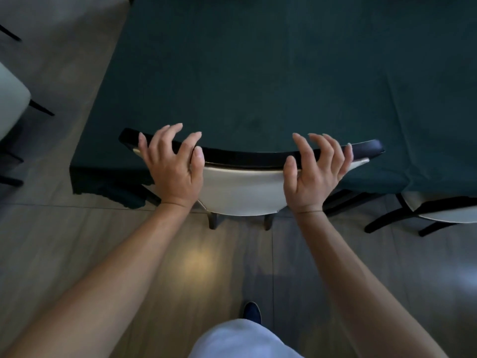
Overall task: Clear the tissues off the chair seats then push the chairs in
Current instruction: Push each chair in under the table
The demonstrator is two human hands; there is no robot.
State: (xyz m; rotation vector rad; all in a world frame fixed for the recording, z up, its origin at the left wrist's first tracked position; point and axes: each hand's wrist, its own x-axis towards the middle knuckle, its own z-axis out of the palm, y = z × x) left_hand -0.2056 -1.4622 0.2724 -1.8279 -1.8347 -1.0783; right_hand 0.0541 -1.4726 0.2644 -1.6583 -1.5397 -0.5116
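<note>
A chair with a black curved top rail (pixel 245 156) and a cream padded back (pixel 242 192) stands right in front of me, its seat hidden under the table's dark green cloth (pixel 258 73). My left hand (pixel 175 166) lies on the left part of the rail and my right hand (pixel 315 171) on the right part. Both palms are against the chair back. The fingers of both hands are spread and loosely bent above the rail, not clamped round it. No tissue is in view.
A second cream chair (pixel 438 210) with black legs is tucked under the table at the right. Part of another cream chair (pixel 10 99) shows at the left edge. Wooden floor (pixel 77 241) lies around me; my shoe (pixel 251 312) is below the chair.
</note>
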